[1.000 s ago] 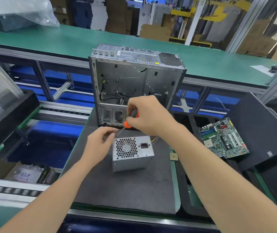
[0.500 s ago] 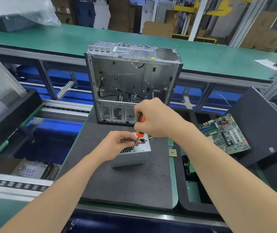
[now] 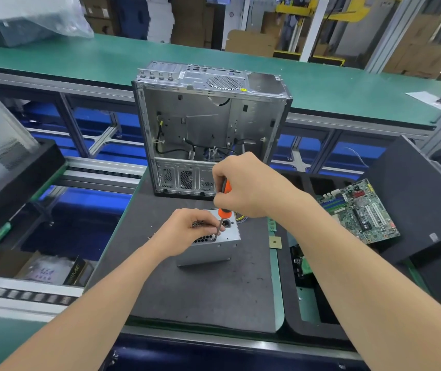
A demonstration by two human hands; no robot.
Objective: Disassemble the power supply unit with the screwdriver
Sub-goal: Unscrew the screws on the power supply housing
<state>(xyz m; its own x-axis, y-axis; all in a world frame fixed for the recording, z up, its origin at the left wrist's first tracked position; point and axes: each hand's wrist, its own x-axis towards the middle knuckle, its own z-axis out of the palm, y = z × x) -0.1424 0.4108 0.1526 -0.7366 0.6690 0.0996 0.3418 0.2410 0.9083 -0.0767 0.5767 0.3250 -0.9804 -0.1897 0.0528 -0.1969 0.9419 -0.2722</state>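
The right hand is wrapping round the screwdriver, leaving only slivers of orange handle and a short run of shaft showing. The tip is appearing too small to tell whether it is sitting in a screw. The left hand is covering most of the grilled face of the power supply unit; whether its fingers are pinching the shaft or only pressing on the unit is not showing. The right wrist is hiding most of the yellow wires and a lower corner of the computer case. Both forearms are running off the bottom edge.
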